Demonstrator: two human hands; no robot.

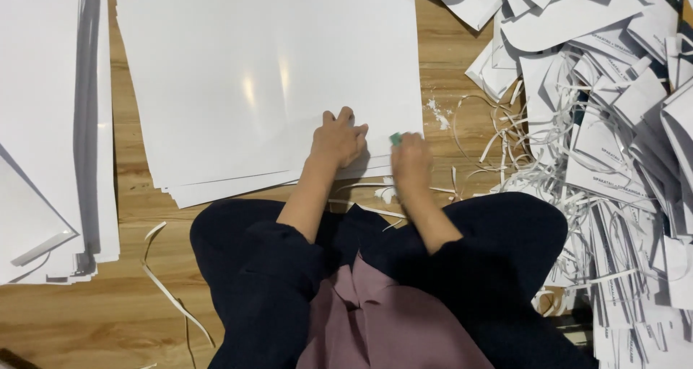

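Head view: left hand (338, 139) pressed flat, open, on glossy white sheet stack (267, 80); right hand (410, 160) clenched on small green cutter (395, 138) at stack's edge. Risk judged: sheets slipping sideways, fingers nicked.

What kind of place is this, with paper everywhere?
Probably a home or small workshop where paper gets cut by hand. The person sits on a wooden floor, the left hand presses a stack of white sheets, the right hand grips a small green tool, and offcuts pile up nearby.

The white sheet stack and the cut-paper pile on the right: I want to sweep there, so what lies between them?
In the head view, wooden floor separates the sheet stack from the cut-paper pile, with small white scraps and curling paper strips.
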